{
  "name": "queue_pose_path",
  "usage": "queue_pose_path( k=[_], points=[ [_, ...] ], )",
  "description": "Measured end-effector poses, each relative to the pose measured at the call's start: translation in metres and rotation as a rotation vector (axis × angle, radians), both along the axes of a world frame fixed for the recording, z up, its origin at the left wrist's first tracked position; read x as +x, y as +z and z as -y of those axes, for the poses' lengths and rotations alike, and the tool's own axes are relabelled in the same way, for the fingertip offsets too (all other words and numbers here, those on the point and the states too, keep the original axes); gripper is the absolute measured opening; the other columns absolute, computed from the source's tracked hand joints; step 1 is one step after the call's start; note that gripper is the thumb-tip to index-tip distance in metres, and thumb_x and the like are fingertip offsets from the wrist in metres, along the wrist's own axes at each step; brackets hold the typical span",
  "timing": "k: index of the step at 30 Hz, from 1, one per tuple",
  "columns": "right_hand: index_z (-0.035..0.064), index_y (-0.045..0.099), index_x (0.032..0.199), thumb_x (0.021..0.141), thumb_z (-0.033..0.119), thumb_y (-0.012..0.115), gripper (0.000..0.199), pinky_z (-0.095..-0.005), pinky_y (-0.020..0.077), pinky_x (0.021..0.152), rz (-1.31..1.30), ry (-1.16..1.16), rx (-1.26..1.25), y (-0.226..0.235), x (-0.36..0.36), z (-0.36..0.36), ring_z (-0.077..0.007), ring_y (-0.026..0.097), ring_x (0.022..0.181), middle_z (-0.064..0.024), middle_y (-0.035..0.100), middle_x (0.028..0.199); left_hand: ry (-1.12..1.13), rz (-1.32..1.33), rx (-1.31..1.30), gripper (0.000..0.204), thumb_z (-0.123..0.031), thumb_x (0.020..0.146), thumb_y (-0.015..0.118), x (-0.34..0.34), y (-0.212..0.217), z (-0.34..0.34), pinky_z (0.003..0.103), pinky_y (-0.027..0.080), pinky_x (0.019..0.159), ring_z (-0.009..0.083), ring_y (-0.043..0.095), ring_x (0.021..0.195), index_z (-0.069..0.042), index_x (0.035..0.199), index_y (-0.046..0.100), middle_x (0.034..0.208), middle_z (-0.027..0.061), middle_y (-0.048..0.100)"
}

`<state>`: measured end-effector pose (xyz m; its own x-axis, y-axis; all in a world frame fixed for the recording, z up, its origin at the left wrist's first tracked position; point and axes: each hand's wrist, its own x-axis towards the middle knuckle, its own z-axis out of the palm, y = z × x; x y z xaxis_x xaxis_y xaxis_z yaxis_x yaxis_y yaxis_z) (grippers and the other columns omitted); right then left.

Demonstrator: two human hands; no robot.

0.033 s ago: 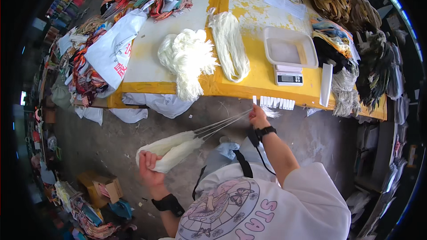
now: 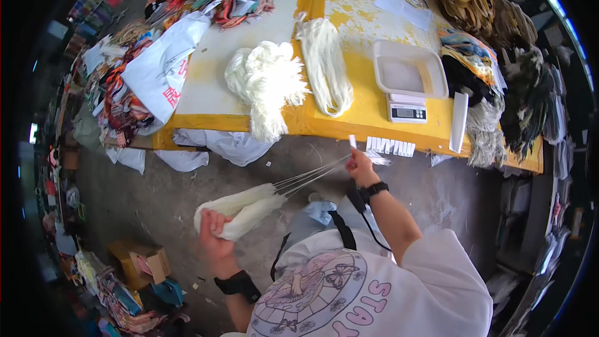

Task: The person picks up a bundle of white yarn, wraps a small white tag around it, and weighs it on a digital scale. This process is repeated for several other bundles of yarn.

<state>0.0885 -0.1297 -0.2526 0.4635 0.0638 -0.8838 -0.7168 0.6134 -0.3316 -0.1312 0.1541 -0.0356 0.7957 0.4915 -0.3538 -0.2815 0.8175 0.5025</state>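
A cream yarn skein [image 2: 249, 209] stretches in front of my body, above the floor. My left hand [image 2: 216, 237] is closed around its looped left end, slightly blurred. Thin strands [image 2: 309, 178] run taut from the skein up to my right hand [image 2: 360, 167]. Those strands are pinched in my right fingers, together with a small white tag [image 2: 352, 141] that sticks up above them. Just beside that hand, a row of white tags [image 2: 390, 146] lines the table's front edge, with white thread ends [image 2: 379, 159] hanging below.
On the yellow-and-white table [image 2: 206, 122] lie a bundled white yarn heap [image 2: 265, 81] and a long white skein [image 2: 326, 68]. A clear plastic tub [image 2: 409, 68] rests on a digital scale [image 2: 407, 111]. Coloured yarn piles and a white bag [image 2: 159, 68] flank them. A cardboard box [image 2: 150, 264] stands lower left.
My right hand has shifted slightly left, and the tag in it now leans a little. The skein stays stretched between both hands; the whole view has moved slightly.
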Motion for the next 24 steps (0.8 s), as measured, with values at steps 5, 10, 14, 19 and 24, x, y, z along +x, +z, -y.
queue_pose_path(
  k=[5,10,14,19,24],
  points=[
    [0.0064,0.056,0.077,0.075,0.014,0.061,0.009,-0.0196,0.0366,0.041,0.52,0.833,-0.219,0.158,-0.039,-0.065,-0.0047,0.04,0.045,0.0037,0.046,0.059,-0.149,-0.371,0.378,0.015,-0.017,0.078,0.057,0.024,-0.019,0.028,0.023,0.04,0.052,0.0043,0.041,0.052,-0.004,0.085,0.054,0.063,-0.0022,0.046],
    [0.0018,0.061,0.078,0.075,0.013,0.062,0.012,-0.0175,0.0365,0.041,0.973,1.263,-0.179,0.235,-0.044,-0.082,-0.0027,0.044,0.051,0.002,0.054,0.064,-0.288,-0.338,0.648,0.009,-0.004,0.072,0.062,0.059,0.019,0.057,0.017,0.031,0.039,0.0032,0.04,0.046,-0.003,0.076,0.054,0.06,-0.0017,0.046],
    [0.0017,0.061,0.084,0.076,0.013,0.063,0.015,-0.0168,0.0381,0.042,1.01,1.127,-0.135,0.252,-0.057,-0.098,-0.0025,0.044,0.051,0.0024,0.055,0.066,-0.063,-0.367,0.587,0.009,-0.011,0.074,0.058,0.055,0.027,0.064,0.022,0.038,0.047,0.0051,0.037,0.045,-0.005,0.078,0.051,0.058,-0.0032,0.043],
    [0.0034,0.06,0.083,0.076,0.014,0.062,0.012,-0.0175,0.0401,0.042,0.907,0.865,0.133,0.238,-0.08,-0.118,-0.0045,0.045,0.047,0.001,0.054,0.064,0.094,-0.198,0.317,0.013,-0.016,0.079,0.058,0.052,0.022,0.08,0.02,0.034,0.049,0.0052,0.039,0.05,-0.004,0.082,0.053,0.057,-0.0028,0.043],
    [0.0057,0.057,0.08,0.081,0.017,0.057,0.011,-0.0195,0.0424,0.044,0.915,0.834,0.198,0.252,-0.08,-0.123,-0.0066,0.049,0.053,0.0011,0.052,0.062,0.022,-0.153,0.387,0.025,-0.022,0.083,0.054,0.049,0.022,0.074,0.02,0.036,0.05,0.0056,0.04,0.051,-0.001,0.096,0.054,0.064,-0.0003,0.049]
  ],
)
